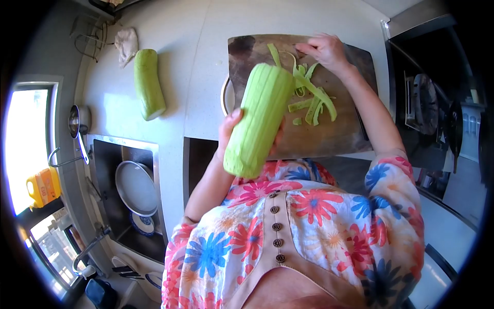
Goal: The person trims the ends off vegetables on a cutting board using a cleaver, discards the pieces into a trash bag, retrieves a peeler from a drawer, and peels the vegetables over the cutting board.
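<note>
At a white kitchen table (190,77), a pale-green cylindrical gourd (261,119) is grasped by the left hand (227,130); the right hand's (329,53) grip cannot be told.

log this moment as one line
left hand: holding gourd, visible side peeled | right hand: at far edge of cutting board, contents unclear | peel strips: on board | second gourd: on counter

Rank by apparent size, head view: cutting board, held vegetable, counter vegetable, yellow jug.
1. Cutting board
2. Held vegetable, possibly enlarged by nearness
3. Counter vegetable
4. Yellow jug
</note>
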The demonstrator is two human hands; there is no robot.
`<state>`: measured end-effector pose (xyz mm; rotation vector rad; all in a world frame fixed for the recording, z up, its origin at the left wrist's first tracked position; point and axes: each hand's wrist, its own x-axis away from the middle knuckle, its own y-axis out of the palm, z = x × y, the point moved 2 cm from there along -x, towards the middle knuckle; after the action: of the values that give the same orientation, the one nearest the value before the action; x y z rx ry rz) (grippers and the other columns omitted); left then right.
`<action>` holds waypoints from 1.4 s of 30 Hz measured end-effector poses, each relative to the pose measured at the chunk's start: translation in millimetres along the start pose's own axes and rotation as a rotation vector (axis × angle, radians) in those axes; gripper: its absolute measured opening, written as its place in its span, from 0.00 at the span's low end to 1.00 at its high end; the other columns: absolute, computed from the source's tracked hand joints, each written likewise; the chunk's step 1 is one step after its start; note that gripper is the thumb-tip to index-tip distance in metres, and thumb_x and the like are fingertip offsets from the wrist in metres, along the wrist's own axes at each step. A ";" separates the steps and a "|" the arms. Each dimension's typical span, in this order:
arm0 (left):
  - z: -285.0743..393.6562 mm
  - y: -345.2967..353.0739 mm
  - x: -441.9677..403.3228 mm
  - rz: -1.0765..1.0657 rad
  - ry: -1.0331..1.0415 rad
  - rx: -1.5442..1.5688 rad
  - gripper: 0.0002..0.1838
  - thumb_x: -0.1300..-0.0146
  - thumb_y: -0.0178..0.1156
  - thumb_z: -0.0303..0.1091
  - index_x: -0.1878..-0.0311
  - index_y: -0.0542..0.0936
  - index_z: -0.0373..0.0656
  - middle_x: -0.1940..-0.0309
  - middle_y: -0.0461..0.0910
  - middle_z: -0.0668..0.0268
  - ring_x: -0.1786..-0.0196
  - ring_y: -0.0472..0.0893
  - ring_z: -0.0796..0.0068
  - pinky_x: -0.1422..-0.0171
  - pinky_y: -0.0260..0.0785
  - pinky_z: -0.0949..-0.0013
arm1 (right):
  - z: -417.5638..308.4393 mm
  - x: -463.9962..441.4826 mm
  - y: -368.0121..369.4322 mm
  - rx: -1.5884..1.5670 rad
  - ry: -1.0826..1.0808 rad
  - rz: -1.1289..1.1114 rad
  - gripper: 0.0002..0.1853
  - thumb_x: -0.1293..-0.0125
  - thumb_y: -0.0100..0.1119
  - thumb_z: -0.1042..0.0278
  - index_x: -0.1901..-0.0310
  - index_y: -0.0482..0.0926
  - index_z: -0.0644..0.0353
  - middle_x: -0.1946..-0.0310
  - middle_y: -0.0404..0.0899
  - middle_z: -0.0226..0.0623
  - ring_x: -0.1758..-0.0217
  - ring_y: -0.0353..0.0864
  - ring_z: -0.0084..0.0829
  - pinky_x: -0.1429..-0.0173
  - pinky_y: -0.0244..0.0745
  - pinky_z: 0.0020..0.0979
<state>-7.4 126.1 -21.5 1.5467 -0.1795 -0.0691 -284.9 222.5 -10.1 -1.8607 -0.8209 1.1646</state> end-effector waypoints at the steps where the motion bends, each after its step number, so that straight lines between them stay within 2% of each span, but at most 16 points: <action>1: 0.7 3.7 0.3 -0.034 0.023 -0.046 0.42 0.45 0.58 0.57 0.35 0.63 0.34 0.49 0.72 0.45 0.54 0.79 0.50 0.61 0.79 0.54 | 9.7 4.2 -1.1 -0.017 0.086 -0.022 0.27 0.42 0.63 0.45 0.84 0.71 0.60 0.86 0.66 0.36 0.82 0.66 0.37 0.77 0.60 0.36; 5: 9.8 0.1 -2.2 0.102 0.106 -0.108 0.43 0.46 0.57 0.59 0.36 0.64 0.34 0.51 0.74 0.47 0.55 0.80 0.53 0.63 0.79 0.54 | -9.5 7.5 -11.8 0.008 0.193 -0.098 0.27 0.41 0.61 0.45 0.84 0.71 0.61 0.87 0.65 0.37 0.82 0.66 0.37 0.77 0.58 0.37; 8: 20.2 -9.6 -2.1 0.239 0.156 -0.208 0.41 0.41 0.53 0.60 0.36 0.66 0.35 0.50 0.75 0.44 0.55 0.77 0.54 0.61 0.77 0.52 | -37.1 11.2 -22.2 -0.071 0.031 0.017 0.27 0.41 0.62 0.46 0.85 0.69 0.62 0.87 0.64 0.36 0.82 0.65 0.36 0.77 0.58 0.36; 10: 23.3 -9.0 -4.2 0.385 0.199 -0.259 0.39 0.40 0.52 0.59 0.37 0.66 0.35 0.50 0.75 0.45 0.55 0.79 0.52 0.59 0.77 0.52 | -69.4 14.1 -29.2 -0.126 -0.127 0.054 0.26 0.45 0.65 0.45 0.88 0.69 0.55 0.88 0.66 0.30 0.82 0.68 0.31 0.76 0.61 0.34; 12: 25.4 0.7 -7.7 0.357 0.212 -0.265 0.34 0.39 0.53 0.54 0.38 0.67 0.35 0.50 0.76 0.47 0.54 0.80 0.52 0.54 0.77 0.53 | -102.6 22.8 -29.0 -0.194 -0.164 -0.011 0.26 0.46 0.64 0.42 0.88 0.69 0.52 0.88 0.65 0.27 0.80 0.67 0.26 0.71 0.61 0.32; 14: 27.0 7.8 -10.5 0.364 0.260 -0.272 0.32 0.40 0.55 0.50 0.38 0.67 0.36 0.51 0.77 0.50 0.52 0.80 0.55 0.51 0.77 0.53 | -132.0 26.7 -30.7 -0.279 -0.258 -0.003 0.26 0.49 0.66 0.44 0.88 0.65 0.53 0.88 0.58 0.26 0.80 0.61 0.27 0.71 0.54 0.31; 17: 23.5 0.9 -17.0 0.415 0.318 -0.148 0.31 0.39 0.55 0.47 0.37 0.67 0.38 0.49 0.76 0.51 0.48 0.79 0.57 0.46 0.75 0.56 | -154.2 22.9 -30.8 -0.291 -0.329 0.019 0.28 0.51 0.65 0.40 0.89 0.64 0.51 0.87 0.58 0.25 0.79 0.62 0.26 0.70 0.54 0.31; 20: 18.2 1.4 -15.5 0.415 0.268 -0.266 0.33 0.41 0.53 0.53 0.39 0.68 0.38 0.51 0.77 0.53 0.59 0.81 0.53 0.63 0.77 0.53 | -150.9 19.6 -25.4 -0.292 -0.382 -0.002 0.27 0.50 0.64 0.39 0.89 0.64 0.49 0.87 0.58 0.25 0.79 0.62 0.26 0.69 0.55 0.30; 22: 13.6 1.5 -11.8 0.390 0.184 -0.311 0.36 0.43 0.54 0.56 0.38 0.68 0.39 0.53 0.76 0.51 0.61 0.81 0.54 0.67 0.77 0.53 | -138.0 13.3 -22.5 -0.260 -0.404 -0.049 0.26 0.49 0.64 0.40 0.89 0.65 0.49 0.87 0.58 0.25 0.78 0.62 0.25 0.68 0.55 0.30; 24: 11.1 -4.9 -2.1 0.274 0.027 -0.294 0.37 0.45 0.56 0.57 0.38 0.67 0.39 0.54 0.76 0.49 0.61 0.81 0.54 0.67 0.77 0.53 | -87.8 0.6 -5.8 -0.279 -0.233 0.033 0.26 0.45 0.64 0.44 0.89 0.67 0.52 0.87 0.66 0.28 0.80 0.66 0.28 0.71 0.60 0.32; 25: 6.2 -5.4 -0.2 0.244 -0.027 -0.103 0.39 0.47 0.60 0.52 0.39 0.67 0.33 0.55 0.77 0.47 0.61 0.81 0.52 0.61 0.77 0.52 | -59.0 -7.7 -3.8 -0.231 -0.142 -0.010 0.26 0.46 0.64 0.44 0.88 0.69 0.55 0.87 0.68 0.32 0.81 0.68 0.32 0.75 0.62 0.34; 27: -0.2 2.3 8.8 0.211 -0.006 -0.101 0.38 0.46 0.59 0.53 0.39 0.67 0.33 0.56 0.77 0.47 0.61 0.81 0.52 0.62 0.77 0.53 | -7.7 -1.0 2.6 -0.006 0.027 -0.057 0.26 0.43 0.63 0.45 0.85 0.70 0.60 0.88 0.66 0.37 0.82 0.67 0.36 0.77 0.62 0.35; 31: 11.0 -4.3 6.5 0.298 0.094 -0.235 0.41 0.46 0.57 0.59 0.37 0.66 0.36 0.53 0.74 0.47 0.59 0.79 0.53 0.64 0.77 0.53 | -11.3 5.5 -11.8 0.010 0.094 0.015 0.32 0.43 0.59 0.37 0.90 0.67 0.57 0.91 0.65 0.33 0.87 0.65 0.35 0.81 0.60 0.35; 34: 23.6 -8.9 2.5 0.335 0.120 -0.292 0.39 0.44 0.55 0.58 0.37 0.66 0.35 0.52 0.75 0.47 0.57 0.79 0.54 0.60 0.77 0.52 | -52.8 9.7 -22.2 -0.114 -0.047 0.000 0.28 0.43 0.63 0.46 0.87 0.67 0.59 0.89 0.62 0.33 0.83 0.63 0.33 0.77 0.56 0.34; 38: 27.9 -6.1 -6.2 0.426 0.208 -0.256 0.35 0.41 0.55 0.52 0.37 0.67 0.36 0.52 0.77 0.50 0.58 0.82 0.55 0.57 0.78 0.53 | -126.5 21.7 -30.8 -0.232 -0.268 -0.012 0.28 0.49 0.65 0.43 0.88 0.64 0.54 0.88 0.59 0.28 0.80 0.62 0.28 0.70 0.56 0.31; 42: 18.9 14.6 -16.6 0.481 0.319 -0.102 0.33 0.39 0.55 0.49 0.36 0.66 0.37 0.49 0.76 0.52 0.55 0.81 0.55 0.57 0.78 0.52 | -159.5 24.1 -29.6 -0.315 -0.350 0.013 0.27 0.50 0.65 0.41 0.89 0.64 0.51 0.87 0.58 0.25 0.80 0.62 0.26 0.70 0.55 0.30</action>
<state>-27.7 110.5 -7.8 1.3569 -0.2839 0.5370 -132.4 213.4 49.8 -1.9363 -1.2494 1.4621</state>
